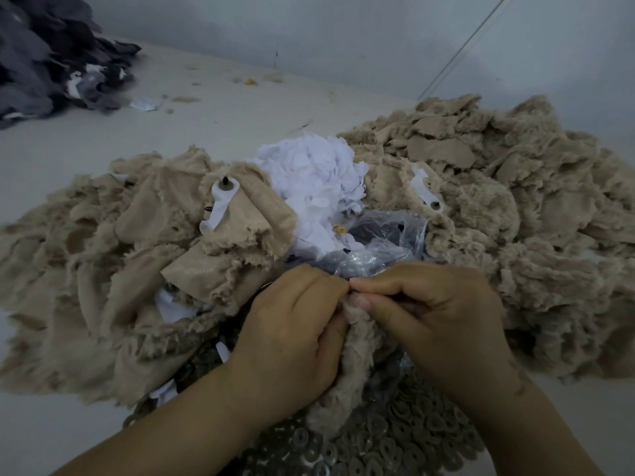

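Running near-to-far, apparently: pinched plush piece.

Both hands, left hand and right hand, pinch a beige fur piece.

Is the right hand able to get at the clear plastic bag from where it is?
Probably yes: the plastic bag lies uncovered just beyond the right hand, though its fingers now pinch the furry cloth.

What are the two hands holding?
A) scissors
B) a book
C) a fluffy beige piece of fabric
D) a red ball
C: the left hand and the right hand both pinch the beige plush fabric piece between them, and its fluffy side shows.
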Demonstrator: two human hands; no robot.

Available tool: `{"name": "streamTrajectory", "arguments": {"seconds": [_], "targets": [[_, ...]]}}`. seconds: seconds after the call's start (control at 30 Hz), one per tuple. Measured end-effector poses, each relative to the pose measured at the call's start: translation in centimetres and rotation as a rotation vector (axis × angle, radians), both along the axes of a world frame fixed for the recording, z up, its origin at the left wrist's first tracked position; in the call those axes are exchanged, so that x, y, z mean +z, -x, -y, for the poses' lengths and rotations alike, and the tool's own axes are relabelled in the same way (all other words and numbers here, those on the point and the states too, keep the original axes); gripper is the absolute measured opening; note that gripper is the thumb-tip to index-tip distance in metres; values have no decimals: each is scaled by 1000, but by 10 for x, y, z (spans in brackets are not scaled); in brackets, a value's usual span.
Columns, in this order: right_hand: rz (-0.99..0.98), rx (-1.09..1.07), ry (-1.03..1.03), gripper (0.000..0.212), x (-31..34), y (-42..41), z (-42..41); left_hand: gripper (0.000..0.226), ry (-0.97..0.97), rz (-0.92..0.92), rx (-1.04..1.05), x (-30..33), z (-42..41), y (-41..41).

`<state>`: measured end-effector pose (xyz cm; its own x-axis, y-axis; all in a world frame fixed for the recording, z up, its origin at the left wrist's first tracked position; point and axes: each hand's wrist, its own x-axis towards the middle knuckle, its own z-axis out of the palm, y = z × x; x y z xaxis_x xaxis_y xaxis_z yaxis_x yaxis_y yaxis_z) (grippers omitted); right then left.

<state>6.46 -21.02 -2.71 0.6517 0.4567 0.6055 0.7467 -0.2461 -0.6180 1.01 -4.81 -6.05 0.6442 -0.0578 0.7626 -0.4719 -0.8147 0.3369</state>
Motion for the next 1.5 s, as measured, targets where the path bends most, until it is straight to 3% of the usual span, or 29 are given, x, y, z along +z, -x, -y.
{"name": "streamTrajectory", "arguments": {"seconds": [0.63,0.87,0.97,1.03,1.07,1.13,1.2,1.3,1.4,1.5], "targets": [[122,-107,27,6,-4,3,-2,19,-42,35,18,-8,9,-3],[54,-161,-8,18,5,0,0,27,-72,83,48,2,-4,-9],[-122,-381,127,65,11,-5,8,28,-59,152,62,1,-7,-6],[-478,-338,258,92,14,-8,11,23,-32,176,59,0,-7,-4],[-701,-260,261,95,12,-8,11,18,-19,187,49,-1,-6,-2],[-998,-119,162,95,8,-5,6,13,13,170,14,-1,-4,1],[-1096,-42,-33,84,0,-4,0,11,85,99,-32,0,-1,5],[-1141,22,-314,37,-5,-5,-6,12,332,-45,-87,3,2,11],[-1109,45,-376,30,-7,-3,-7,19,573,-274,-127,12,3,9],[-1113,39,-392,31,-5,1,-10,36,471,-348,-14,14,5,3]]}}
